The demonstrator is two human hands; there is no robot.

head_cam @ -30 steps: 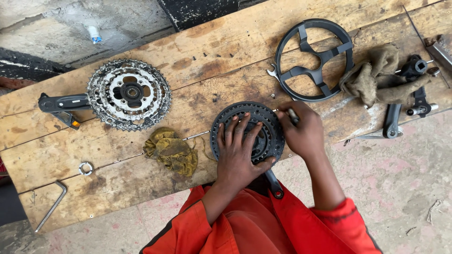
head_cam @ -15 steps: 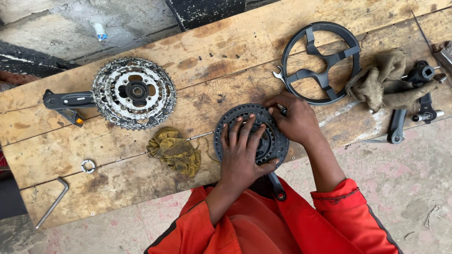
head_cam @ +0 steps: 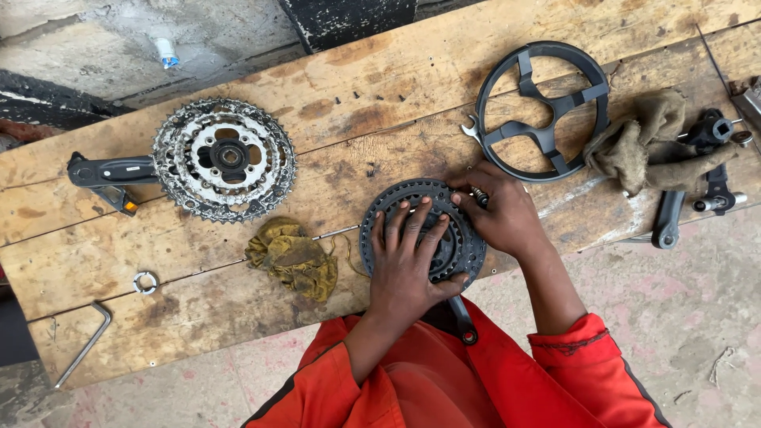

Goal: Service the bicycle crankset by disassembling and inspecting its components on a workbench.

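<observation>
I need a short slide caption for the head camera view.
Both hands, left hand and right hand, press a black chainring on a wooden bench.

Bare wood lies open between the big silver toothed wheel with its black arm [head_cam: 222, 158] and the black toothed wheel [head_cam: 420, 238]. A crumpled yellow-brown rag [head_cam: 293, 257] sits just left of the black wheel, near it. The round black plastic guard ring [head_cam: 543, 111] blocks the right, close by. The wooden desk [head_cam: 380, 103] is free at the back.
</observation>
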